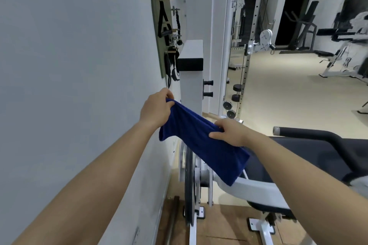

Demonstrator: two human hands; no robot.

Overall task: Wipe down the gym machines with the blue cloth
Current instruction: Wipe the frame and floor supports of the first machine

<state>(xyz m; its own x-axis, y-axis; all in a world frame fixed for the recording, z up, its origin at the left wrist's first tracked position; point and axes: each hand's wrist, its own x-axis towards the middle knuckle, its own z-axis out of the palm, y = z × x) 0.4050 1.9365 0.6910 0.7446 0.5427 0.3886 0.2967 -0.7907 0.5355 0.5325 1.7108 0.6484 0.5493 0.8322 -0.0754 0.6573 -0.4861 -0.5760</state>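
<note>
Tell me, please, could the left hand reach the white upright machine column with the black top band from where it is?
Probably yes: the left hand, pinching one end of the blue towelling cloth, appears right beside the white upright column with nothing between them, though depth is uncertain.

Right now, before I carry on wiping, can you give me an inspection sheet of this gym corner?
Surface: white machine frame by the wall, black pad beside it.
Job's things: blue cloth stretched in front of the frame; contact unclear.
Clutter: metal bar on the floor; dumbbells.
Grippers: left hand pinches the cloth's upper end; right hand grips lower down.
Cables: black cable runs down to pulleys.
Surroundings: wall board hung with straps; benches across the room.
</note>
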